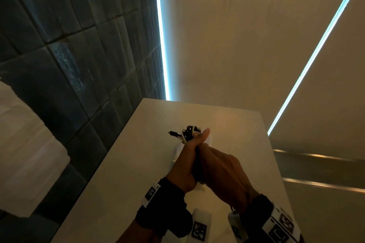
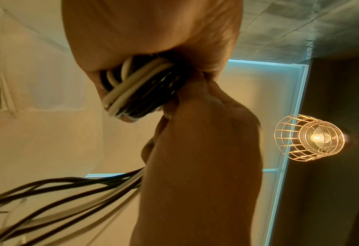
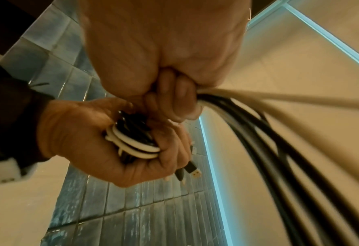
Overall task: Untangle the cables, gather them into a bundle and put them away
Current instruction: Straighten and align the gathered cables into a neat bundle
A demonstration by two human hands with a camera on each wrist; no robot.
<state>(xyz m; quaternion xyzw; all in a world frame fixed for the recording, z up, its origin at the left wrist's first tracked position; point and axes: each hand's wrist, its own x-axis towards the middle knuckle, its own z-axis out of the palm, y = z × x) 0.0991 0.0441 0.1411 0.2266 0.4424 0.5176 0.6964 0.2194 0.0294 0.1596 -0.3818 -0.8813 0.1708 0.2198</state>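
Two hands work one knot of wiring above a pale table (image 1: 122,173). The left hand (image 3: 94,143) is curled around a wound bundle of cables (image 3: 135,146), black and white turns stacked in its palm, thumb up along the top in the head view; plug ends (image 3: 192,169) poke out past its fingers. Pressed against it, the right hand (image 3: 165,55) is fisted on the loose lengths, which leave its grip as a sheaf of dark and pale strands (image 3: 279,149) and sweep out of the wrist view. The whole bundle is held in the air, clear of the table, between the two palms.

The cords look light, limp and smooth-jacketed, so the coil will likely spring open if the left hand slackens. The safest hold is probably across the wrapped waist of the bundle, not the plugs, with the free tails kept taut.

Beyond the hands run a dark tiled wall (image 1: 69,55) and a blue-white light strip (image 1: 161,45).
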